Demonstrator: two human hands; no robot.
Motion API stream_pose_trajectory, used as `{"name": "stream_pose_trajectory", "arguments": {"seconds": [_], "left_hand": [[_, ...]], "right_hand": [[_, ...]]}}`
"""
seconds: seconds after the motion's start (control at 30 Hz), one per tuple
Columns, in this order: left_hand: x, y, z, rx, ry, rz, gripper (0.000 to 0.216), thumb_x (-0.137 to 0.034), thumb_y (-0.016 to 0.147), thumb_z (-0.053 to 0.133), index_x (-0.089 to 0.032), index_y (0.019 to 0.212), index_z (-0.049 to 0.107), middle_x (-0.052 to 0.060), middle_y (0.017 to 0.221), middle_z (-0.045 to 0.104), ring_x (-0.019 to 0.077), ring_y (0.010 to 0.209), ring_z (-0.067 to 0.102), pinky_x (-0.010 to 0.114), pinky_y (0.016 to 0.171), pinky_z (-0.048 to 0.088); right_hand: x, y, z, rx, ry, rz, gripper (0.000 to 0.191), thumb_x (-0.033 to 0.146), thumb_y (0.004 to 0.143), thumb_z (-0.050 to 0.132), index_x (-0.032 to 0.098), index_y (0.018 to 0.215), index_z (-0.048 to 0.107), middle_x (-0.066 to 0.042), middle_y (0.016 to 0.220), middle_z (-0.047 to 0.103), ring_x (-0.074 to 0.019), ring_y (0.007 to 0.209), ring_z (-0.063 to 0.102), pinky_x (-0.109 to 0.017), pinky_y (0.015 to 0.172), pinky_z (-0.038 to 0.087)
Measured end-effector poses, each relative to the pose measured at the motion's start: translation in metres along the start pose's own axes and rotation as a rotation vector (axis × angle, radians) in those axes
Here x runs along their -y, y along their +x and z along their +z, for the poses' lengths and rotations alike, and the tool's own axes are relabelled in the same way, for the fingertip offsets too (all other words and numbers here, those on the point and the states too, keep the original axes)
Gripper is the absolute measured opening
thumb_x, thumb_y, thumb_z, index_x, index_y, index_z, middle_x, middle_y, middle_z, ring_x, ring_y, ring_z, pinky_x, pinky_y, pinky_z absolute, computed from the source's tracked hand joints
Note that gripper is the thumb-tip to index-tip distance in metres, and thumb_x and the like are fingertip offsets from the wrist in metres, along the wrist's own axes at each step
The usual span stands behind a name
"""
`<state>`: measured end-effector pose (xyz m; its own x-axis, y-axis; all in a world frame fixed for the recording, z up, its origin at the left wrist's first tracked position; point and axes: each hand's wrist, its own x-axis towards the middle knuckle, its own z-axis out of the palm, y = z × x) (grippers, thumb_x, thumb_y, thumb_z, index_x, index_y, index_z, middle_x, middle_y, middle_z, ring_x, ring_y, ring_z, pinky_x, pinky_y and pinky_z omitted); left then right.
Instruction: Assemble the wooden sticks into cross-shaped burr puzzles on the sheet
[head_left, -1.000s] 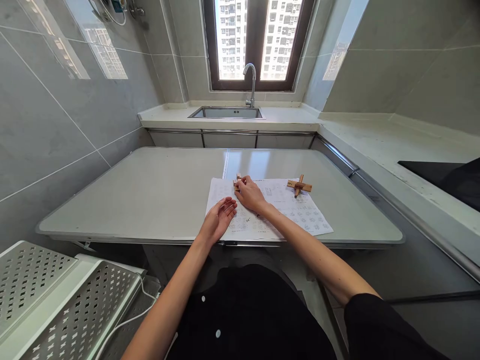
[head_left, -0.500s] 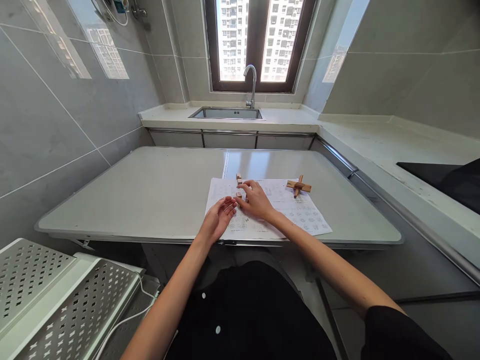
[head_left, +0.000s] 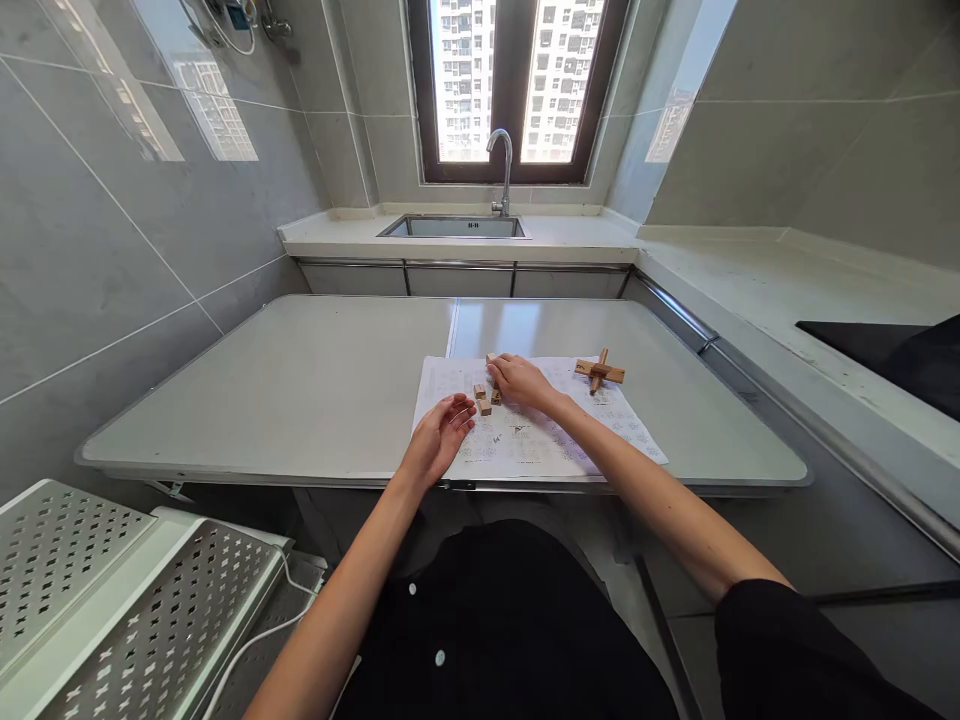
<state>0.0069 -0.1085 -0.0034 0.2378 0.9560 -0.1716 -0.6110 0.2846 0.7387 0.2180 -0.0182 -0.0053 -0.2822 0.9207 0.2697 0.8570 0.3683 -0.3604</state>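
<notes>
A printed paper sheet (head_left: 570, 440) lies on the grey table (head_left: 315, 390). My left hand (head_left: 439, 435) rests near the sheet's left edge, fingers loosely apart and holding nothing. My right hand (head_left: 521, 382) reaches over the sheet's far part, fingers curled on a small wooden piece (head_left: 491, 360) at its fingertips. Two more small wooden blocks (head_left: 482, 398) lie on the paper just left of that hand. An assembled wooden cross puzzle (head_left: 598, 372) sits on the sheet's far right corner.
A sink (head_left: 454, 227) with a tap (head_left: 501, 165) stands under the window at the back. A counter runs along the right with a black hob (head_left: 892, 355). A white perforated metal rack (head_left: 112, 590) with a cable is at the lower left.
My right hand drew back toward me, left small blocks on the paper, then reached forward again to another wooden piece. My left hand stayed almost still.
</notes>
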Motion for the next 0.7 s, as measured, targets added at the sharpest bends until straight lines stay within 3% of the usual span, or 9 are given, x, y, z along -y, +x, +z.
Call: {"name": "stream_pose_trajectory", "arguments": {"seconds": [0.17,0.27,0.33,0.43,0.5,0.6,0.7], "left_hand": [[0.001,0.000,0.002,0.035,0.196,0.070,0.026,-0.039,0.085,0.075,-0.017,0.098,0.071,0.008,0.102,0.072,0.0191,0.097,0.069,0.031,0.089,0.053],[0.000,0.004,0.006,0.082,0.501,0.184,0.032,-0.048,0.091,0.065,-0.017,0.100,0.067,0.010,0.104,0.071,0.0215,0.095,0.069,0.035,0.086,0.053],[-0.003,0.009,0.009,0.086,0.688,0.271,0.033,-0.050,0.092,0.065,-0.019,0.102,0.066,0.009,0.105,0.070,0.0226,0.096,0.066,0.037,0.088,0.052],[-0.008,0.023,0.012,0.043,1.132,0.514,0.036,-0.047,0.086,0.072,-0.021,0.111,0.065,0.010,0.118,0.065,0.0276,0.112,0.060,0.044,0.104,0.047],[-0.011,0.034,0.012,0.037,1.436,0.641,0.052,-0.048,0.080,0.078,-0.021,0.122,0.063,0.013,0.131,0.059,0.0335,0.127,0.051,0.050,0.113,0.041],[-0.015,0.050,0.009,0.097,1.661,0.586,0.072,-0.056,0.072,0.085,-0.020,0.130,0.063,0.016,0.142,0.053,0.0407,0.138,0.042,0.057,0.116,0.038],[-0.019,0.055,0.005,0.148,1.747,0.508,0.068,-0.056,0.069,0.088,-0.023,0.124,0.068,0.015,0.138,0.058,0.0436,0.141,0.040,0.060,0.116,0.036]], "right_hand": [[-0.024,-0.038,-0.019,-0.049,0.005,0.017,0.025,0.021,0.104,0.049,0.019,0.121,0.067,-0.012,0.121,0.071,-0.0260,0.108,0.065,-0.034,0.087,0.047],[-0.030,-0.063,-0.024,-0.082,0.010,0.030,0.022,0.016,0.099,0.052,0.019,0.115,0.066,-0.010,0.112,0.071,-0.0243,0.097,0.066,-0.034,0.083,0.048],[-0.032,-0.077,-0.025,-0.110,0.014,0.044,0.024,0.017,0.099,0.051,0.019,0.119,0.065,-0.011,0.118,0.069,-0.0241,0.096,0.066,-0.034,0.082,0.049],[-0.032,-0.089,-0.023,-0.152,0.007,0.134,0.033,0.026,0.097,0.060,0.017,0.129,0.062,-0.016,0.130,0.062,-0.0258,0.097,0.068,-0.036,0.082,0.051],[-0.031,-0.093,-0.023,-0.149,-0.011,0.191,0.035,0.031,0.096,0.064,0.015,0.128,0.064,-0.017,0.126,0.063,-0.0292,0.101,0.068,-0.038,0.084,0.052],[-0.030,-0.097,-0.025,-0.114,-0.018,0.190,0.022,0.031,0.098,0.062,0.017,0.112,0.071,-0.015,0.113,0.069,-0.0308,0.103,0.067,-0.039,0.085,0.052],[-0.024,-0.102,-0.031,-0.120,0.034,0.159,0.018,0.030,0.100,0.060,0.019,0.109,0.070,-0.013,0.112,0.072,-0.0276,0.096,0.068,-0.037,0.082,0.052]]}}
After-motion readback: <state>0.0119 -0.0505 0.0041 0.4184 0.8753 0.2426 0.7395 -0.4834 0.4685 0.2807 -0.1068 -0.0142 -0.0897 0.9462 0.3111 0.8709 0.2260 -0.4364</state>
